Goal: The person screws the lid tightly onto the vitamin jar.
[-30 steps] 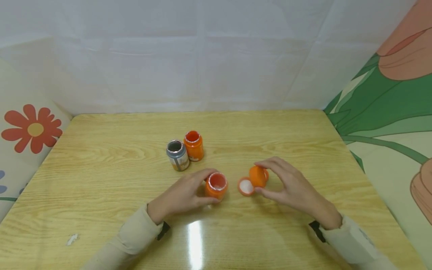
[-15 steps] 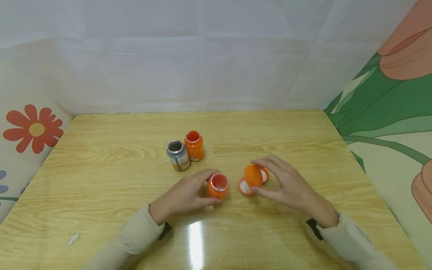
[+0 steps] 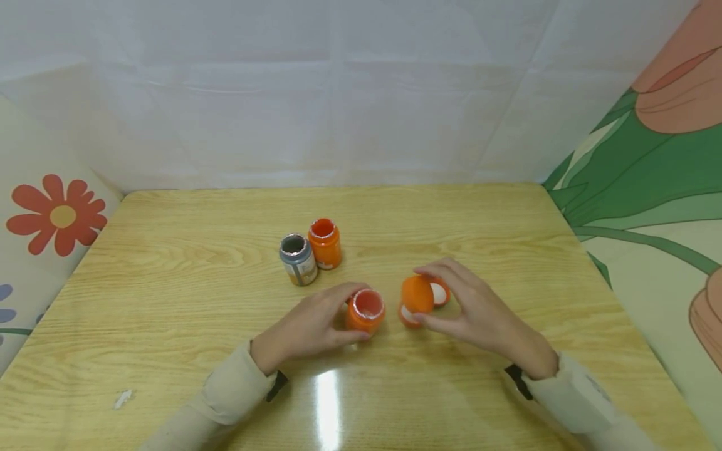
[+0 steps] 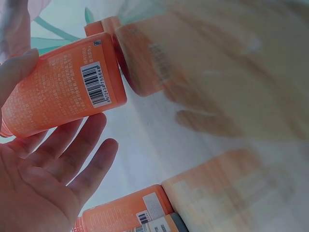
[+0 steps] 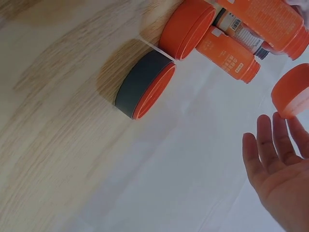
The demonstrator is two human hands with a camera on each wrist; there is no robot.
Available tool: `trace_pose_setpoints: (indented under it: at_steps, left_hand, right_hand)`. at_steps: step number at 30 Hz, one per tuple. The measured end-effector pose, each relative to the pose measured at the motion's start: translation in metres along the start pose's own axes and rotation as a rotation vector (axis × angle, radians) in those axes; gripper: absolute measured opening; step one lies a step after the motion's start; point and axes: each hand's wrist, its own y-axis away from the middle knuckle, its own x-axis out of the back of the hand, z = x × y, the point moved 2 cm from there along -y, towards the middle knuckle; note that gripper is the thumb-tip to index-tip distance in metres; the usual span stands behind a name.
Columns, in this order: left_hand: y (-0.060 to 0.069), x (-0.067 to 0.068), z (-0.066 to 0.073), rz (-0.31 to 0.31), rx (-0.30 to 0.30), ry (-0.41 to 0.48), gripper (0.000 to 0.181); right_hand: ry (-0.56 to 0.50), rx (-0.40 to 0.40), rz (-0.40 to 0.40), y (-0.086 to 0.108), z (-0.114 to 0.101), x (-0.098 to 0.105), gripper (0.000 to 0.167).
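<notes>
Head view: left hand (image 3: 313, 327) holds an orange jar (image 3: 365, 322) near the middle of the tabletop (image 3: 197, 313), thumb on the side toward the near edge, fingers round the side toward the far edge; mouth up and uncapped. Cannot tell whether its base touches the wood. Left wrist view shows a barcode (image 4: 95, 83) on this jar's side, close to the base. Right hand (image 3: 479, 310) pinches an orange lid (image 3: 417, 294) between thumb and fingertips, tilted, just beside the jar on the side toward the right edge. Under and beside it, two more lids lie on the tabletop, white insides up; in right wrist view, one is an orange-sided lid (image 5: 187, 29), the other a dark-sided lid (image 5: 145, 82), farther from the jars. Between the left hand and the far edge, a grey jar (image 3: 298, 260) and a second orange jar (image 3: 324, 244) stand upright, side by side, both uncapped.
</notes>
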Motion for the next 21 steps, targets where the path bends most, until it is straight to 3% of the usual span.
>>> trace_pose_setpoints:
  at_steps: [21]
  left_hand:
    - [-0.0014,-0.0013,-0.001,0.02,-0.045,-0.004,0.067]
  right_hand:
    - [-0.007,0.017,-0.013,-0.0051,-0.0032,-0.0014,0.057]
